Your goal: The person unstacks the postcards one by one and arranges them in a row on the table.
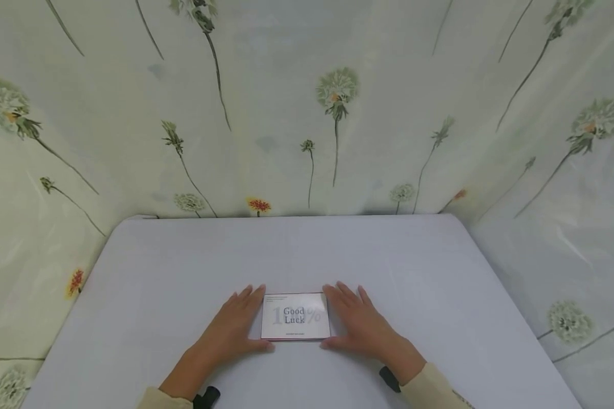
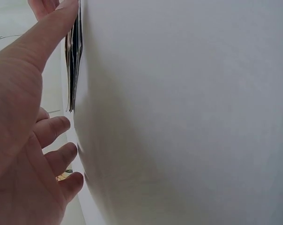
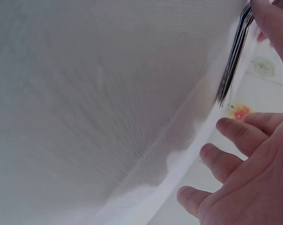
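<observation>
A small flat white booklet (image 1: 273,329) lies on the white table (image 1: 307,250), printed "Good Luck" over a pale "100%". My left hand (image 1: 231,326) is at its left side, fingers extended near the far left corner and thumb at the near left corner. Mirroring it, my right hand (image 1: 359,322) has straight fingers at the far right corner and its thumb by the near right corner. Edge-on in the left wrist view, the booklet (image 2: 74,70) shows several thin layers, slightly parted. The right wrist view also shows the layered edge of the booklet (image 3: 233,58) beside the thumb.
The table's back edge meets a pale curtain (image 1: 276,113) printed with dandelions and small orange flowers. The same cloth hangs along both sides. Beige sleeves (image 1: 432,389) and dark wrist straps (image 1: 206,396) are at the bottom of the head view.
</observation>
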Demonstrator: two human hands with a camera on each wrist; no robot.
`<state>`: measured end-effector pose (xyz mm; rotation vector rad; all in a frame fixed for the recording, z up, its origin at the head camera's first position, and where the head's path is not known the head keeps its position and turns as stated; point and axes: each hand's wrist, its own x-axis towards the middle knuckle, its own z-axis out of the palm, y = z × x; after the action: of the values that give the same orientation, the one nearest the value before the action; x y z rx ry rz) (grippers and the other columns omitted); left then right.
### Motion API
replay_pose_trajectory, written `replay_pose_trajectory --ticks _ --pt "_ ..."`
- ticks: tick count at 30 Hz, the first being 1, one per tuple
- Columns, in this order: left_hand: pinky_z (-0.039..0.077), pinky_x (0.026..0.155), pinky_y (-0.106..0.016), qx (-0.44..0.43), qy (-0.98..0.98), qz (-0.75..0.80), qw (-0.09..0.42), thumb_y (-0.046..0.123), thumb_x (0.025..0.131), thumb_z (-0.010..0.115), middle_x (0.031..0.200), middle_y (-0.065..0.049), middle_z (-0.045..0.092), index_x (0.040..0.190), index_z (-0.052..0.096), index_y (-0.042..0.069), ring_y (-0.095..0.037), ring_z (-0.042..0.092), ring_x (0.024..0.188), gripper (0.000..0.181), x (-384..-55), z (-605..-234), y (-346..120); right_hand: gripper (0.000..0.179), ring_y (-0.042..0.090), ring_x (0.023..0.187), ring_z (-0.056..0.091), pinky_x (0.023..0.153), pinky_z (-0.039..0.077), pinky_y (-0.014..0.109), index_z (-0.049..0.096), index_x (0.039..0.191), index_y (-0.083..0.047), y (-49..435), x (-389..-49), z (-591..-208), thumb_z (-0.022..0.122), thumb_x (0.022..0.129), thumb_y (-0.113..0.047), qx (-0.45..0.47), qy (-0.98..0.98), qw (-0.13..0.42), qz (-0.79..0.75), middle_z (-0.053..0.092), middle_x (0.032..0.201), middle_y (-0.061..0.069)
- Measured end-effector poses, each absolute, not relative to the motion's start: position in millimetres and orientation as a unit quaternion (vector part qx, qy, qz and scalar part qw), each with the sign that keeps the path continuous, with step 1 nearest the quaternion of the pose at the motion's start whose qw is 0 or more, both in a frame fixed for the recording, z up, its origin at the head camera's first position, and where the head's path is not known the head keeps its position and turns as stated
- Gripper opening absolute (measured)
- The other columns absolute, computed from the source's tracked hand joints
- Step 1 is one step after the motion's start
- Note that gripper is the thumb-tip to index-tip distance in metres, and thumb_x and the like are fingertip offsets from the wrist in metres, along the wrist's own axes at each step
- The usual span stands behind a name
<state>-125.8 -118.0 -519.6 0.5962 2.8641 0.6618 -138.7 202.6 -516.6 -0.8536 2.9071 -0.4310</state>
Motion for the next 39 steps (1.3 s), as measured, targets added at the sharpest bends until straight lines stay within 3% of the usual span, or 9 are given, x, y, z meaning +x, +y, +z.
replay_pose_trajectory --ticks 5,20,29,36,39 --pt "0.02 0.127 -0.053 0.191 0.955 0.213 0.083 0.057 0.076 0.09 0.166 -0.015 0.037 0.164 0.03 0.006 -0.034 0.027 0.156 0.119 -127.1 -521.9 -113.8 0.109 0.036 0.154 0.031 0.123 0.019 0.066 0.035 0.161 -0.006 203.6 -138.6 -515.2 0.087 0.08 -0.056 -0.276 0.951 0.043 -0.135 0.042 0.163 0.011" --pt "0.024 0.126 -0.055 0.196 0.959 0.195 0.055 0.055 0.075 0.091 0.16 -0.012 0.046 0.162 0.037 0.007 -0.032 0.035 0.152 0.112 -127.5 -523.8 -112.9 0.098 0.031 0.153 0.034 0.125 0.02 0.062 0.041 0.159 -0.011 199.7 -139.8 -515.3 0.087 0.082 -0.052 -0.255 0.956 0.067 -0.125 0.046 0.16 0.007" --pt "0.025 0.125 -0.055 0.193 0.954 0.222 0.063 0.054 0.077 0.09 0.158 -0.016 0.048 0.162 0.037 0.006 -0.034 0.039 0.15 0.111 -128.9 -523.0 -115.0 0.095 0.028 0.152 0.036 0.126 0.022 0.056 0.042 0.159 -0.011 199.0 -139.9 -518.3 0.086 0.084 -0.051 -0.248 0.957 0.074 -0.13 0.048 0.16 0.006" --pt "0.024 0.126 -0.052 0.177 0.947 0.258 0.071 0.051 0.077 0.092 0.158 -0.013 0.05 0.163 0.035 0.007 -0.032 0.043 0.148 0.112 -130.8 -520.4 -114.0 0.095 0.031 0.149 0.041 0.123 0.033 0.049 0.04 0.16 -0.009 204.9 -141.1 -515.2 0.087 0.085 -0.044 -0.237 0.95 0.087 -0.184 0.045 0.161 0.011" --pt "0.028 0.124 -0.055 0.156 0.946 0.272 0.085 0.05 0.076 0.092 0.157 -0.011 0.051 0.163 0.036 0.009 -0.038 0.041 0.148 0.111 -131.9 -519.4 -112.4 0.094 0.031 0.148 0.043 0.12 0.038 0.048 0.04 0.16 -0.008 207.4 -143.2 -513.5 0.086 0.087 -0.043 -0.247 0.946 0.083 -0.193 0.046 0.161 0.011"
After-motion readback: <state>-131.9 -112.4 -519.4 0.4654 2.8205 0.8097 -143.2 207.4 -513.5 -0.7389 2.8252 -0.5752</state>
